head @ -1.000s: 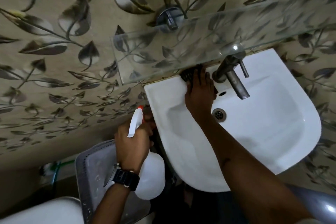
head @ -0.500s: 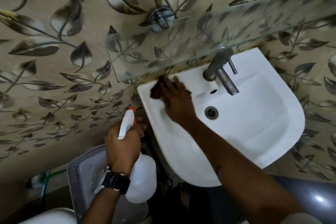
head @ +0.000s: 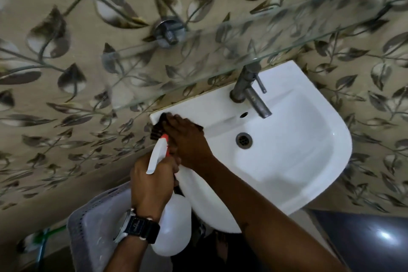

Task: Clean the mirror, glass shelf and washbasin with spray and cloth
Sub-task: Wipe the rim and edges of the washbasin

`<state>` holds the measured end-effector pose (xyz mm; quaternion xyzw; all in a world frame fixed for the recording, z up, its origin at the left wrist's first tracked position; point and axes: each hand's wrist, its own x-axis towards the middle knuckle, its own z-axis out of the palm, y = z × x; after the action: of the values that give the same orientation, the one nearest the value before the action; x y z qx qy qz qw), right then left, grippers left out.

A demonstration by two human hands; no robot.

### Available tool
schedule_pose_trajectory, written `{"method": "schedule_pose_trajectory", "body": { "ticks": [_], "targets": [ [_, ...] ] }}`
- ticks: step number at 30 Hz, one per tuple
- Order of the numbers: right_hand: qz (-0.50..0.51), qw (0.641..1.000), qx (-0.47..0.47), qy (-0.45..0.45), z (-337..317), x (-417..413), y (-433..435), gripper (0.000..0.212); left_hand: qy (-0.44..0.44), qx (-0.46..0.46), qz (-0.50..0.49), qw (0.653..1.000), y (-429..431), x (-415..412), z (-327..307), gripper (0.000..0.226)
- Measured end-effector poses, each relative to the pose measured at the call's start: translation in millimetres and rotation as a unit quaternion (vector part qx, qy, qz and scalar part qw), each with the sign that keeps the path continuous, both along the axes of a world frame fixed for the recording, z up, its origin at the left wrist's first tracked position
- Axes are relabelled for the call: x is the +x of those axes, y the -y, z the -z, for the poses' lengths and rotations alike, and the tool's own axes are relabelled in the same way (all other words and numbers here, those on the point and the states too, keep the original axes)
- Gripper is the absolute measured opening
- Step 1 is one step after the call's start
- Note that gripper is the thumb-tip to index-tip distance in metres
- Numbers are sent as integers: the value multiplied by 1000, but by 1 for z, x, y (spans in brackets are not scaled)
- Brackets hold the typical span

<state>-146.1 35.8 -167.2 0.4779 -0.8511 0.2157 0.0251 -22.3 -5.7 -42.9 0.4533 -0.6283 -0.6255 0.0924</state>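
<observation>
Head view looks down on a white ceramic washbasin fixed to a leaf-patterned wall. At the basin's back left corner the right hand presses flat on a dark cloth, fingers spread over it rather than closed around it. Just beside that corner, off the basin's left rim, the left hand is clamped around the neck of a white plastic spray bottle with an orange-tipped nozzle. Above the basin's back edge hangs a clear glass shelf, with a grey metal tap under it.
</observation>
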Motion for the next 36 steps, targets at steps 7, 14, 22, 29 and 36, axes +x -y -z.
{"method": "schedule_pose_trajectory", "body": {
  "ticks": [7,14,22,29,36],
  "targets": [
    [42,999,3,-22,12,-82,-96,75,-12,59,39,997,-25,-41,-3,52],
    [134,990,32,-18,7,-148,-212,59,-24,41,67,997,-60,-72,-14,44],
    [128,991,-36,13,-21,-194,-183,49,-41,52,97,993,-91,-129,-22,32],
    [67,997,14,-45,-15,-226,-171,44,-25,43,108,993,-105,-163,-13,30],
    [250,963,39,-88,5,-309,-246,40,-12,31,113,993,-104,-165,-7,23]
  ]
}}
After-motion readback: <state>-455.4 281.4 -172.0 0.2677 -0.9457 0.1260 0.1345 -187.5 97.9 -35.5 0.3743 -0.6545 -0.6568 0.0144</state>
